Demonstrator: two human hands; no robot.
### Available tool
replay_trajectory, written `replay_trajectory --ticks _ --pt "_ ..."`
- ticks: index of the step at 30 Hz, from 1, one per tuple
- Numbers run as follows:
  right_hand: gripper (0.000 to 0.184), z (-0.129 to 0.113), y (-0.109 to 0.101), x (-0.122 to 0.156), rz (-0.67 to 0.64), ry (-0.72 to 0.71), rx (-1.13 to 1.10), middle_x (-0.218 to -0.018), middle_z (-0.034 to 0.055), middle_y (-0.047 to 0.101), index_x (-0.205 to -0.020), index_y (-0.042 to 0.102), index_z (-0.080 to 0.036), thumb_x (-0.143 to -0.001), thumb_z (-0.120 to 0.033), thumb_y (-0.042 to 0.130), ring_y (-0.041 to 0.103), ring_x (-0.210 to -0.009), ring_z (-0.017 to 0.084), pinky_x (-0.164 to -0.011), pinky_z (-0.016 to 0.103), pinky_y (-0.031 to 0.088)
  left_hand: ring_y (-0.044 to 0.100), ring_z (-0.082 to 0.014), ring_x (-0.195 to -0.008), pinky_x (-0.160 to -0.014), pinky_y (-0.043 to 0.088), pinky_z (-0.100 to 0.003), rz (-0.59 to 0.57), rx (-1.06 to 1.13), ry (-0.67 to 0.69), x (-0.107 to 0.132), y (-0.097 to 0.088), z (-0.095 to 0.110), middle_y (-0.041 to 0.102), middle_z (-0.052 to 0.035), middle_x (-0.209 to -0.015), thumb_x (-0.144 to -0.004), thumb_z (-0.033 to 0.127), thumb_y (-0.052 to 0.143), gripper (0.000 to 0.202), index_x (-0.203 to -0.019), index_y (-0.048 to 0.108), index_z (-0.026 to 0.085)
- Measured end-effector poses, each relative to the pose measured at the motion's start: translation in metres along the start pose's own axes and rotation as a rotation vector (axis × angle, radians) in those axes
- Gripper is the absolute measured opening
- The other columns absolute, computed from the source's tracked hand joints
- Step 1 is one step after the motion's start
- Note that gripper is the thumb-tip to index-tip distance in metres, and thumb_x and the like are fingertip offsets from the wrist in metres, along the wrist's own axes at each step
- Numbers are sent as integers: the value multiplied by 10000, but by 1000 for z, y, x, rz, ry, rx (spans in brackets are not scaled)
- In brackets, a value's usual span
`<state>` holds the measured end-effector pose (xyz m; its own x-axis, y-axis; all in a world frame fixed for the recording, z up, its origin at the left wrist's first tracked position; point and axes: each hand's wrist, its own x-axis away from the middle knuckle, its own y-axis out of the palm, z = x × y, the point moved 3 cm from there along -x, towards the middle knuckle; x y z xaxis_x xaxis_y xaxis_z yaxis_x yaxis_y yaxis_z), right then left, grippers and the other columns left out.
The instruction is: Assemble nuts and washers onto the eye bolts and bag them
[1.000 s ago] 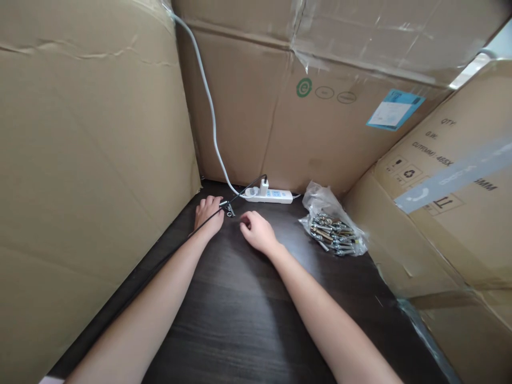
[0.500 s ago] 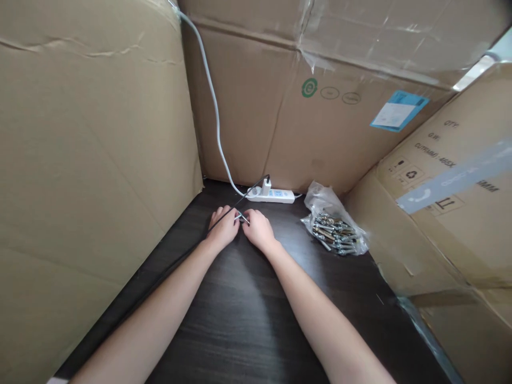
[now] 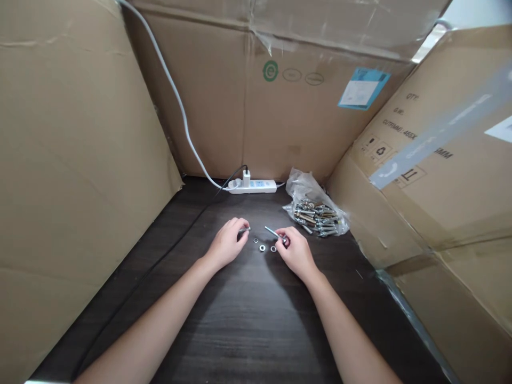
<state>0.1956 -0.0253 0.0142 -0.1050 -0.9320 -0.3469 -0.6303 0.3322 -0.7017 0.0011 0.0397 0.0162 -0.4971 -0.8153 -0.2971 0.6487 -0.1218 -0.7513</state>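
Note:
My left hand [image 3: 229, 242] is closed on a short metal sleeve [image 3: 245, 230], whose end pokes out past the fingertips. Across a small gap, my right hand [image 3: 296, 253] pinches a silvery bolt [image 3: 271, 231], its shank slanting up and left. On the dark tabletop between the hands lie a nut [image 3: 262, 248], a small ring [image 3: 255, 240] and a flat washer [image 3: 273, 249]. The washer is close to the right fingertips. Part of the sleeve is hidden by the left fingers.
A clear plastic bag [image 3: 304, 184] of several bolts [image 3: 318, 216] lies at the back right. A white power strip [image 3: 262, 186] with a plugged-in adapter [image 3: 246, 178] stands behind. A black cable [image 3: 172, 245] runs along the left. Cardboard boxes [image 3: 208, 96] wall in the table.
My hands have moved apart, the left holding the sleeve and the right the bolt. The nut, ring and washer now show on the table between them. The view has shifted.

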Motion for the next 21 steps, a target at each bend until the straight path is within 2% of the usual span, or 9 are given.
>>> replay_trajectory --ticks 7,13,21 --pt "175 -4 1 1 -55 -46 -100 -861 42 590 -896 611 -184 -792 -133 479 552 -701 147 -658 261 451 520 -125 -720 -675 418 -248 -127 136 47 6 0 2 545 -7 -876 -911 275 444 154 -986 567 220" --pt "162 -10 7 6 -118 -52 -99 -883 44 581 -905 590 -195 -816 -123 476 559 -777 162 -688 266 444 494 -104 -684 -655 408 -231 -149 174 59 6 -5 5 525 -3 -882 -905 262 467 148 -992 579 218" --pt "168 -18 6 9 -131 -78 -123 -896 46 584 -915 584 -204 -832 -113 470 568 -809 164 -724 268 450 528 -119 -737 -684 417 -243 -152 152 123 9 -8 13 547 -18 -887 -902 267 478 151 -988 589 210"
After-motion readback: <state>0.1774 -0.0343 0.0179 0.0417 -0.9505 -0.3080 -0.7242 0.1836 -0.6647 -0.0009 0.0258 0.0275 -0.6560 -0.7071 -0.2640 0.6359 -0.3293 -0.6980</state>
